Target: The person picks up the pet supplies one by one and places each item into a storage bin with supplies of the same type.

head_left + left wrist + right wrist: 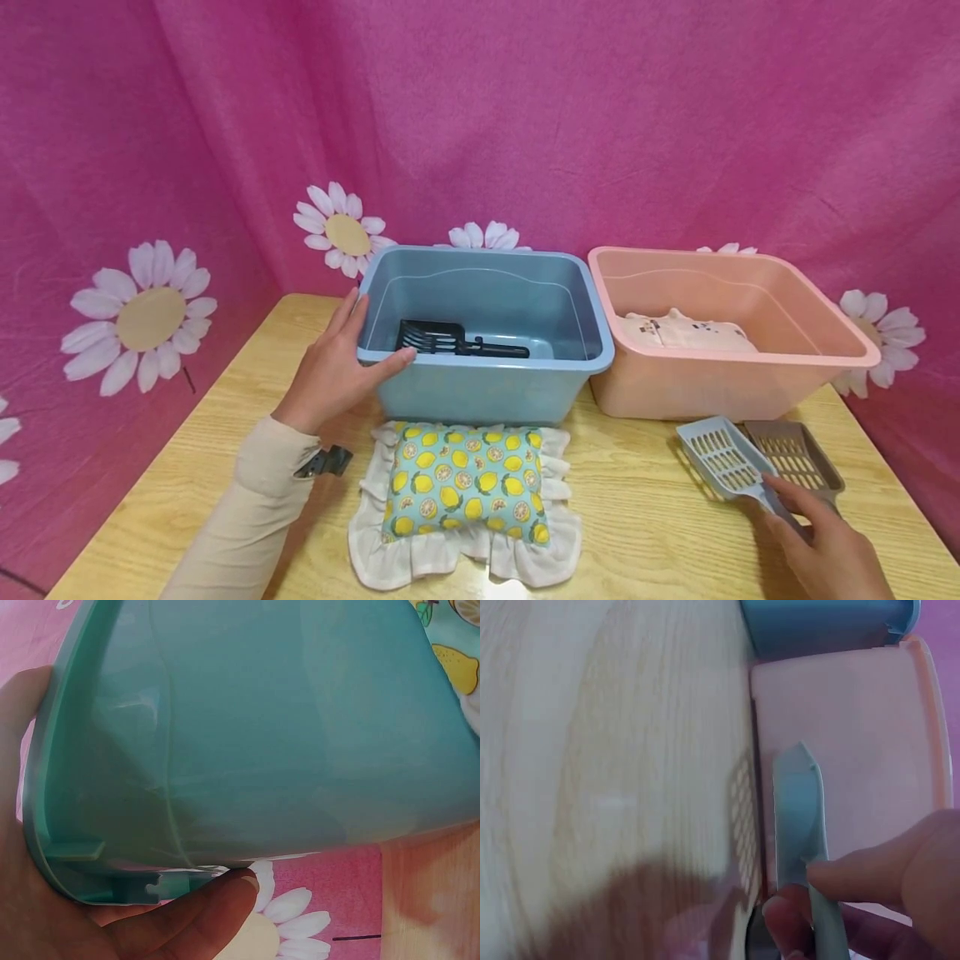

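My left hand (333,371) holds the near left corner of the blue plastic bin (480,392), thumb on the front rim and fingers along the left side. Inside that bin lies a black slotted litter scoop (431,337). My right hand (828,550) pinches the handle of a light blue litter scoop (723,454), which casts a shadow on the table. In the right wrist view the scoop (799,810) appears edge-on before the pink bin's wall. A brown litter scoop (795,450) lies partly behind the blue one, its handle mostly hidden by my right hand.
The pink bin (735,383) stands right beside the blue one, with a pale printed cloth item (686,331) inside. A lemon-print cushion (468,483) with white frills lies before the blue bin on the wooden table (637,508). A pink flowered curtain (525,125) hangs behind.
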Demonstrator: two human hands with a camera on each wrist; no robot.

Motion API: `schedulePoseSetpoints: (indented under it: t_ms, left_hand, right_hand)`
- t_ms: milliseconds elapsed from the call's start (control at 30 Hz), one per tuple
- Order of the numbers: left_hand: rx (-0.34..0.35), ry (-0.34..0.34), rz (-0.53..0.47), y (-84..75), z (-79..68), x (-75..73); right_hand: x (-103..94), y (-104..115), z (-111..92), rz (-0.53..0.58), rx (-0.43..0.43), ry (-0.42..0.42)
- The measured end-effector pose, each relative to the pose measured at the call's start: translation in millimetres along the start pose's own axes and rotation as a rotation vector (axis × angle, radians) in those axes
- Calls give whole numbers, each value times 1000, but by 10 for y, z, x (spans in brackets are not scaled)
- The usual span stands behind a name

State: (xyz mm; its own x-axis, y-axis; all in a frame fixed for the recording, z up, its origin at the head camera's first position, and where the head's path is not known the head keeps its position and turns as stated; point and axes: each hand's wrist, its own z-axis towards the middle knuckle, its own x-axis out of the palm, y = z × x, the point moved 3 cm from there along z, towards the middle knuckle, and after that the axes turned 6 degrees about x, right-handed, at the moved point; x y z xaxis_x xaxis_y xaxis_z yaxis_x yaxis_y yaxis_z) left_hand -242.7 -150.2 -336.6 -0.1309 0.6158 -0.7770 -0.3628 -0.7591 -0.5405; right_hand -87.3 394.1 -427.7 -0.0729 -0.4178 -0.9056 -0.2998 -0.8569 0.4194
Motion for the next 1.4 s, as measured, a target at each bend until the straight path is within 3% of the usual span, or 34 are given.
schedulePoseSetpoints:
  t_ms: [167,267,433,500,633,733,1400]
  left_hand:
    - [-3,1,-5,-4,1,-3]
    - [0,1,-4,-10,2,-7]
    - [-1,1,-10,-14,9,-9]
    - [-1,1,-9,-12,10,-8]
    - [0,1,-1,-8,7,-2]
    - [-1,-1,-1,-9,4,0]
    - [-5,3,0,-3,-12,7]
  right_hand:
    - [-33,-26,4,-2,89,66]
    - [-59,-43,-13,-10,76,45]
    - [-77,-66,-28,0,95,87]
    - [-85,-58,-46,10,78,54]
    - [-122,-26,-100,12,-23,-89]
    - [-152,-7,-118,13,-46,-127]
    - [-302,134,-239,64,5,-134]
